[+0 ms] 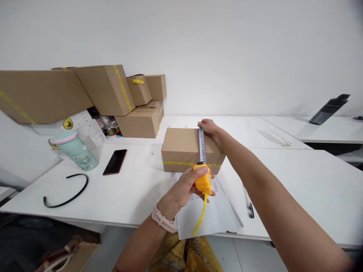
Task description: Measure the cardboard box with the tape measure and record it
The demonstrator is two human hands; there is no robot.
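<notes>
A small cardboard box [181, 145] with a yellow tape stripe sits on the white table [127, 189]. My left hand [188, 185] is closed round a yellow tape measure [203, 181] at the box's near edge. Its white blade [201, 145] runs across the box top. My right hand [208, 126] pinches the blade's end at the box's far edge. A yellow strap hangs from the tape measure case. A pink watch is on my left wrist.
A printed sheet [210, 215] lies under the box's front, a pen [249, 206] to its right. Left of the box lie a black phone [115, 161], a green cup [75, 149] and a black headband [66, 189]. Several cardboard boxes [113, 90] are stacked at the back left.
</notes>
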